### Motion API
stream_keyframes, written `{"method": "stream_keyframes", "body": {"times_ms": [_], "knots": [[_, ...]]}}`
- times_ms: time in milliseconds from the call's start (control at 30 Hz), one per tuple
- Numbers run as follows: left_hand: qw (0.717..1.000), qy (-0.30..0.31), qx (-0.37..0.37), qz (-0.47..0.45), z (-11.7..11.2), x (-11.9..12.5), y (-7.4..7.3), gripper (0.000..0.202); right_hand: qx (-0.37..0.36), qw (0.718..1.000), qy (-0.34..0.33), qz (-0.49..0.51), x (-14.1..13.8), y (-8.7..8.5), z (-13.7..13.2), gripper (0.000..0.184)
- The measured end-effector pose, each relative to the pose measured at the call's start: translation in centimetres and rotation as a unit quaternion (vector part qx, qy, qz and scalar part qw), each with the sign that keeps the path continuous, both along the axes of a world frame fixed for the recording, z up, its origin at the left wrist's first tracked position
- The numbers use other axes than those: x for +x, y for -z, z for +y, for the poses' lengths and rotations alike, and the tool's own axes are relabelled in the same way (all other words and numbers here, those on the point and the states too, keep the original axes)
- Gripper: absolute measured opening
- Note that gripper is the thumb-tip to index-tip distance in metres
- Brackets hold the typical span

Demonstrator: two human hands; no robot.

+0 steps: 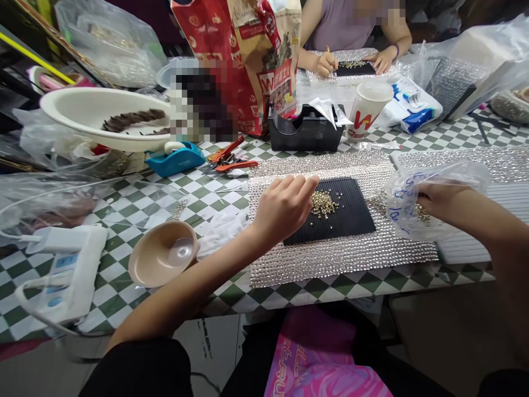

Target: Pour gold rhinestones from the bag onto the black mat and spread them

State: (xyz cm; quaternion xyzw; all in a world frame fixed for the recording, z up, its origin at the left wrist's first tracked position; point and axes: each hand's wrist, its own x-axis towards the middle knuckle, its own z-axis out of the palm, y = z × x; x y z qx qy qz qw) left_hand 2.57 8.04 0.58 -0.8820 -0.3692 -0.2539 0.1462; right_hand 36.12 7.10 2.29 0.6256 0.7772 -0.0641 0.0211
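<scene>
From the head camera, the left hand point(283, 208) rests on the left edge of a black ridged tray point(336, 212), its fingers curled together with the tips at a small heap of gold studs point(323, 204) lying on the tray's upper left part. The tray sits on a rhinestone mesh sheet point(330, 259) spread over the green-checked worktop point(136, 204). The right hand point(433, 201) is closed around a clear plastic bag point(407, 193) with blue writing, gripping it just right of the tray; more gold studs show inside the bag. A tan bowl point(163, 260) lies tilted near the left forearm. Across the worktop, another person's hands point(326, 63) work over a similar black tray.
</scene>
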Motion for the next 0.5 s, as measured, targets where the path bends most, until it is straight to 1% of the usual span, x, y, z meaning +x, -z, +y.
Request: {"method": "stream_keyframes", "body": {"times_ms": [100,167,300,500], "knots": [[1.000,0.000,-0.004,0.005,0.01,0.02,0.05,0.023,-0.021,1.000,0.007,-0.017,-0.58,-0.96,-0.73,0.022],[1.000,-0.001,-0.006,0.008,0.03,0.04,0.11,0.023,-0.031,0.999,0.011,-0.023,-0.79,-1.22,-0.95,0.024],[1.000,-0.003,-0.015,0.019,0.11,0.08,0.32,0.022,-0.039,0.999,0.010,-0.026,-0.86,-1.24,-1.04,0.028],[0.999,-0.005,-0.030,0.027,0.31,0.10,0.52,0.021,-0.019,0.999,-0.012,-0.023,-0.61,-1.34,-1.26,0.031]]}}
